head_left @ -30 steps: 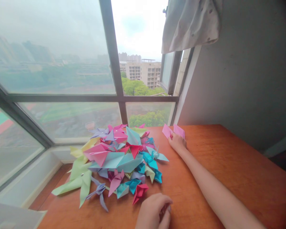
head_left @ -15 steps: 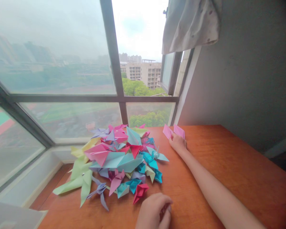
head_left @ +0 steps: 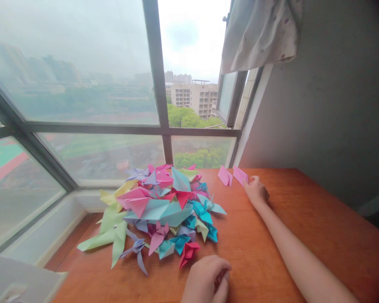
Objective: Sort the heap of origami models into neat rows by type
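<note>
My right hand is at the far side of the table, its fingers loosely bent and apart. Its thumb side meets or nearly meets the edge of a pink folded paper piece. A second pink folded paper piece lies just left of that one. Down at the bottom, my left hand rests on the table, loosely closed, and nothing shows in it. Close to it sits a red folded paper piece, at the near edge of a heap of coloured origami.
The heap includes a green pinwheel, a purple paper crane and blue folded papers. Windows border the brown table on the far and left sides. A curtain hangs beside the grey wall.
My right hand has let go of the pink paper and shifted right. Both pink pieces now lie on the table. The left hand keeps its place; the whole view has turned slightly left.
</note>
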The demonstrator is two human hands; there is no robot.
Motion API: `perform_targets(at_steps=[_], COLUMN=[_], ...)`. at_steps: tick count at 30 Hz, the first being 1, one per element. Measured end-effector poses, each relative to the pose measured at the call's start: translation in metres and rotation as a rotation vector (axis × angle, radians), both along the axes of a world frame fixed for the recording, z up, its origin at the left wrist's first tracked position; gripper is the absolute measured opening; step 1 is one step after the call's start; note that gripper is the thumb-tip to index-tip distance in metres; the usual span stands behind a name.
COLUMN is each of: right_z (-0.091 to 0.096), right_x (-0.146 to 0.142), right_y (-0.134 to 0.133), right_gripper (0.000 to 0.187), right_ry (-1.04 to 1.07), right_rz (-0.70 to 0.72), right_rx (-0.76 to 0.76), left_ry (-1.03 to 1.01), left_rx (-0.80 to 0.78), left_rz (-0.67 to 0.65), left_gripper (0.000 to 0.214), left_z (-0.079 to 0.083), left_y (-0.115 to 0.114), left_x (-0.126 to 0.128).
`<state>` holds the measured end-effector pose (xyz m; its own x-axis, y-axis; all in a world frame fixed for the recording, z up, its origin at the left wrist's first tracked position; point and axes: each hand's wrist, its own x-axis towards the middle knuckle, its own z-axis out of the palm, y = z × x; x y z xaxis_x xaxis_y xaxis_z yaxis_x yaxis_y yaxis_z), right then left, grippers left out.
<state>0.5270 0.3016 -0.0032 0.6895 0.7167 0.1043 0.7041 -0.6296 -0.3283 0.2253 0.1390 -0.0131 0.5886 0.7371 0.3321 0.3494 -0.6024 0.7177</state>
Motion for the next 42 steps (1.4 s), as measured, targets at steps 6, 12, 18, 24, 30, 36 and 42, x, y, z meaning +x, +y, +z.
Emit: perform_targets(at_steps=[6, 12, 18, 24, 30, 36, 42], right_z=[-0.005, -0.008, -0.011, -0.013, -0.011, -0.005, 0.005], right_x=[0.005, 0.006, 0.009, 0.012, 0.007, -0.009, -0.037], right_y=[0.008, 0.014, 0.017, 0.014, -0.004, -0.030, -0.056], right_gripper=[0.035, 0.037, 0.038, 0.035, 0.035, 0.027, 0.025], right_ry=[0.006, -0.017, -0.022, -0.013, -0.002, 0.020, 0.110], right_rz=[0.042, 0.047, 0.072, 0.103, 0.119, 0.257, 0.519], right_rx=[-0.062, -0.090, -0.084, -0.040, 0.071, 0.255, 0.445], left_ry=[0.005, 0.016, 0.015, 0.011, -0.125, -0.243, -0.179], left_rx=[0.011, -0.002, -0.031, -0.036, -0.083, -0.064, 0.121], left_rz=[0.005, -0.002, 0.003, 0.018, 0.055, 0.129, 0.325], left_gripper=[0.026, 0.026, 0.029, 0.029, 0.029, 0.025, 0.017], left_z=[0.000, 0.001, 0.001, -0.001, 0.007, 0.031, 0.068], left_y=[0.001, 0.001, 0.000, -0.003, -0.006, -0.007, 0.016], left_x=[0.001, 0.001, 0.000, 0.001, -0.003, -0.021, -0.082])
